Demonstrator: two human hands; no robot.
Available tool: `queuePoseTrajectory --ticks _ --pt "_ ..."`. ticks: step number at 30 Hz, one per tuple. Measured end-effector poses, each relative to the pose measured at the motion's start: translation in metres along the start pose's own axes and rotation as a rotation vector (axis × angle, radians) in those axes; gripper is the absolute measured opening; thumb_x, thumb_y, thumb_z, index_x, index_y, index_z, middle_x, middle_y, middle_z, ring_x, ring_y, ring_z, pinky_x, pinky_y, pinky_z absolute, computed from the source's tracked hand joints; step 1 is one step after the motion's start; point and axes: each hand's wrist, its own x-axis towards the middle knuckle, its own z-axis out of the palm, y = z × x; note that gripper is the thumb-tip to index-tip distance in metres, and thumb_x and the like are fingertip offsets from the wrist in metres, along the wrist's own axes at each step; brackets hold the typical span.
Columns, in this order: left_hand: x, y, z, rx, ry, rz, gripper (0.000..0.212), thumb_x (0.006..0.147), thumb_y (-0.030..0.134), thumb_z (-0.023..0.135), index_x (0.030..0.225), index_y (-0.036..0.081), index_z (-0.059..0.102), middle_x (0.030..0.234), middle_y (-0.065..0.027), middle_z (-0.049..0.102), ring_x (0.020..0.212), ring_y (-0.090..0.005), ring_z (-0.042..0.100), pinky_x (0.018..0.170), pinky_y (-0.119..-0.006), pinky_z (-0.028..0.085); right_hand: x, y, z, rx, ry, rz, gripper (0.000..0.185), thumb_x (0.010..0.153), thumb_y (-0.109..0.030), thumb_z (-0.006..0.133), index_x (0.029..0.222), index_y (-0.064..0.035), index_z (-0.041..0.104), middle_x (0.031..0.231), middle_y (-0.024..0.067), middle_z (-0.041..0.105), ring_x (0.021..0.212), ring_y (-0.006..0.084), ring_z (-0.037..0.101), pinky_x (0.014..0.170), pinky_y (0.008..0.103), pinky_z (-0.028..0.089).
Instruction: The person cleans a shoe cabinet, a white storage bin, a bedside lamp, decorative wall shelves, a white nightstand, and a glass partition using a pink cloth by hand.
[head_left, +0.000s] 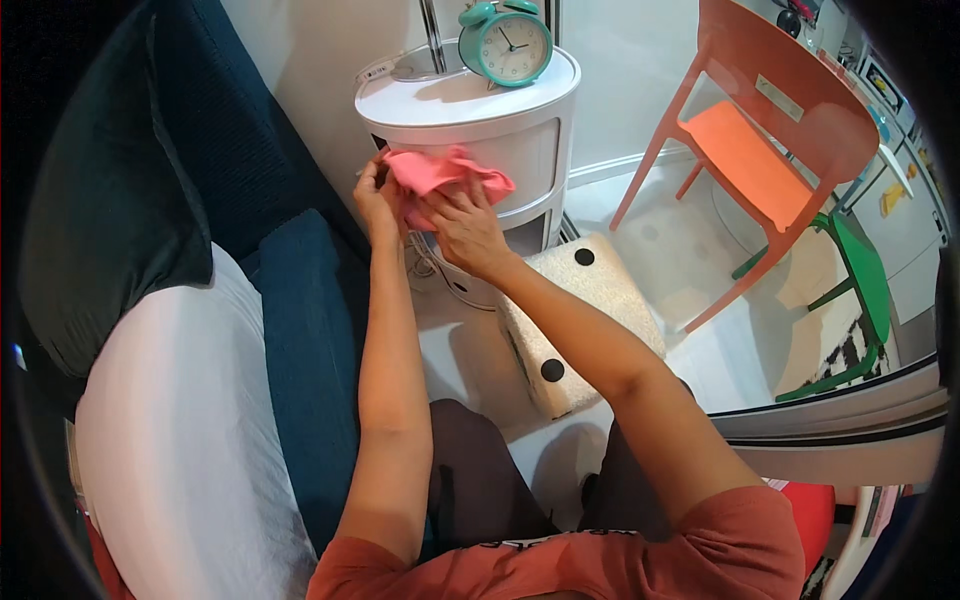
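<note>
A pink cloth (435, 171) is bunched against the upper front of a rounded white bedside cabinet (517, 161). My left hand (380, 196) grips the cloth's left side, near the cabinet's left edge. The spread fingers of my right hand (469, 225) lie on the cloth's lower right part and press it; whether they also pinch it is unclear. On the cabinet top stand a teal twin-bell alarm clock (514, 46) and the round base of a chrome lamp (420, 66). Below the upper drawer front, an open compartment (529, 236) shows partly behind my right hand.
A cream fleecy box-shaped stool (592, 292) with black dots stands on the floor, below my right forearm. Cables (424, 262) hang at the cabinet's lower left. A dark blue sofa (307, 360) and white pillow (187, 420) flank my left arm. An orange chair (750, 169) appears at right.
</note>
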Motion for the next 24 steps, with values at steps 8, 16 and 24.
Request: queuePoseTrajectory --ticks 8,16,24 --pt "-0.008 -0.01 0.005 0.356 0.055 0.082 0.053 0.077 0.032 0.071 0.111 -0.006 0.057 0.103 -0.0146 0.062 0.088 -0.018 0.059 0.078 -0.03 0.047 -0.028 0.019 -0.001 -0.011 -0.152 -0.095 0.039 0.07 -0.013 0.054 0.108 -0.0068 0.056 0.114 0.0061 0.055 0.117 0.0224 0.044 0.108 0.0464 0.021" --pt "0.008 -0.01 -0.012 0.415 0.179 -0.038 0.063 0.057 0.04 0.085 0.096 -0.002 0.059 0.088 -0.0099 0.062 0.079 -0.0173 0.059 0.071 -0.027 0.048 -0.083 0.054 -0.041 -0.031 -0.269 -0.037 0.048 0.064 -0.007 0.06 0.112 -0.0075 0.055 0.113 0.0068 0.055 0.114 0.0235 0.046 0.105 0.0454 0.025" --pt "0.004 -0.014 0.0 0.344 0.181 -0.05 0.058 0.06 0.04 0.084 0.094 0.001 0.057 0.083 -0.0048 0.059 0.072 -0.0123 0.055 0.063 -0.024 0.045 -0.143 0.141 -0.034 -0.012 -0.825 0.672 0.058 0.076 -0.054 0.056 0.097 0.0001 0.06 0.092 0.018 0.063 0.089 0.0371 0.059 0.078 0.0418 0.046"
